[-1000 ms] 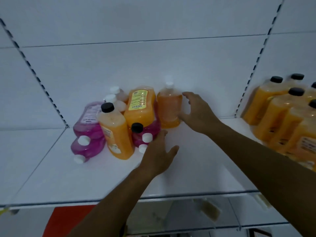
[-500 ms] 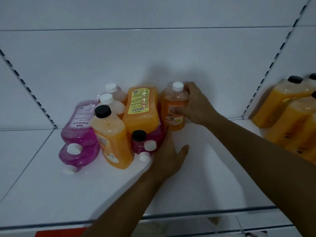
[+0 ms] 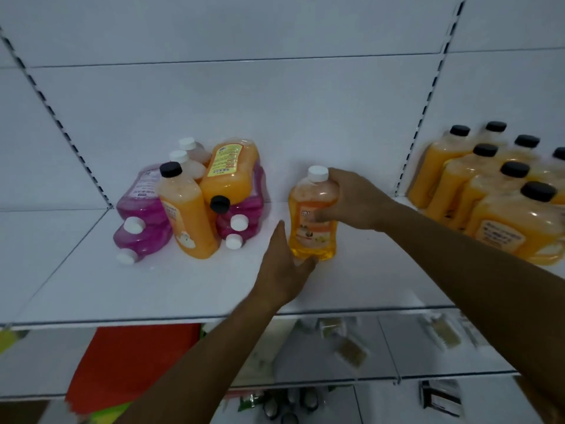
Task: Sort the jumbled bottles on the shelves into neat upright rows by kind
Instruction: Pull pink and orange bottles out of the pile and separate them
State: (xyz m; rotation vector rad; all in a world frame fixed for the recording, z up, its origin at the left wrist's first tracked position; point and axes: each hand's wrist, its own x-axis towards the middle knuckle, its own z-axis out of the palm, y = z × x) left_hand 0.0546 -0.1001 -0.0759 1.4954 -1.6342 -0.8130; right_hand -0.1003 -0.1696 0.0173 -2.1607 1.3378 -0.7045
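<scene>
Head view: right hand has its grip clamped round the shoulder of an upright orange bottle with a white cap, at frame centre over the white shelf. Left hand, fingers straight, touches the bottle's base. Left of centre lies a jumbled pile of pink and orange bottles. At right, black-capped orange bottles stand in rows.

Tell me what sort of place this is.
Probably a shop aisle or stockroom. White slotted metal shelving carries many alike black-capped orange bottles in rows, a heap of purple bottles, and more packaged goods on the shelf below.
</scene>
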